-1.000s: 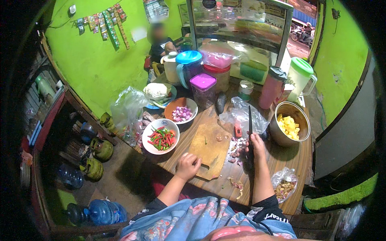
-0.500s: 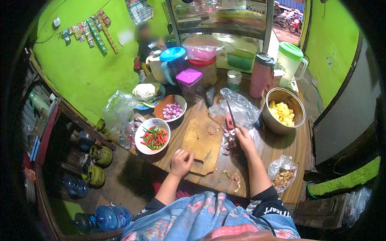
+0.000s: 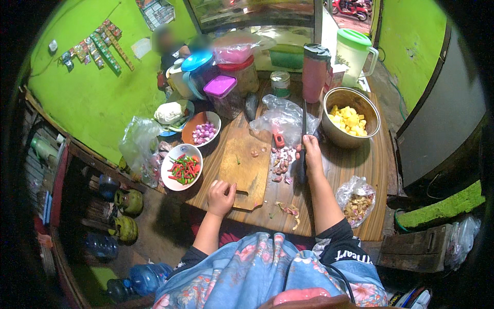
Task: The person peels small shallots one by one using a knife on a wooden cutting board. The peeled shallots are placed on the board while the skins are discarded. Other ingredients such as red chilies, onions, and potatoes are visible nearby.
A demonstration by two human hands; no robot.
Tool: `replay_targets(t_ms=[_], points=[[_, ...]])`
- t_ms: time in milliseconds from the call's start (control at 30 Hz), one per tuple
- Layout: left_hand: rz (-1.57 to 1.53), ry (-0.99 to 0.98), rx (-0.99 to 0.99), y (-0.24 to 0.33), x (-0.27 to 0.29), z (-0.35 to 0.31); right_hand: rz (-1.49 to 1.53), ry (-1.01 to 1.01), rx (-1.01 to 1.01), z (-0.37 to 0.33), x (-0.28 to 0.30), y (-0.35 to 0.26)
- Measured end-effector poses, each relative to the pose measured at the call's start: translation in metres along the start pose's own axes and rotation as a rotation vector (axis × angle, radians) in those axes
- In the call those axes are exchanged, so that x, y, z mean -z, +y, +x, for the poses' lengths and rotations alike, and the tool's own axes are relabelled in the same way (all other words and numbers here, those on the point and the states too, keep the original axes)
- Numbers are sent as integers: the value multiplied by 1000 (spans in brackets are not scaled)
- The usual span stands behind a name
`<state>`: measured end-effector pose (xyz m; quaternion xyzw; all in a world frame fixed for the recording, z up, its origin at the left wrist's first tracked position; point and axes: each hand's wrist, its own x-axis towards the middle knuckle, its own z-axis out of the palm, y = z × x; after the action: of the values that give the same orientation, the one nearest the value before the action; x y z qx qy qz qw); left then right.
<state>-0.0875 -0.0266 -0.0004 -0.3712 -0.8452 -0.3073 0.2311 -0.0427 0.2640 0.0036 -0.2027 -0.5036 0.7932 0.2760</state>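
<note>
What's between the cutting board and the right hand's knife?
Head view: small purplish bulbs, a red object and clear plastic separate the cutting board from the knife.

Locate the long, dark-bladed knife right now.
In the head view, the long, dark-bladed knife is in the person's right hand, right of the brown wooden cutting board and left of the round metal pot of yellow chunks.

Black knife [image 3: 302,160], tan board [image 3: 244,167], floral garment [image 3: 252,265]

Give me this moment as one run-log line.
left hand: at near-left corner of cutting board; right hand: gripping knife, blade pointing away; pot: yellow chunks; white bowl: red and green chillies
</note>
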Motion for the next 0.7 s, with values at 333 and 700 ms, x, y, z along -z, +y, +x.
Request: replay_targets(t_ms=[333,700], points=[[3,-4,-5,-2,0,-3,27,-156,-137,0,3,4],[-8,-12,10,-1,2,-1,23,-111,-83,-1,-1,5]])
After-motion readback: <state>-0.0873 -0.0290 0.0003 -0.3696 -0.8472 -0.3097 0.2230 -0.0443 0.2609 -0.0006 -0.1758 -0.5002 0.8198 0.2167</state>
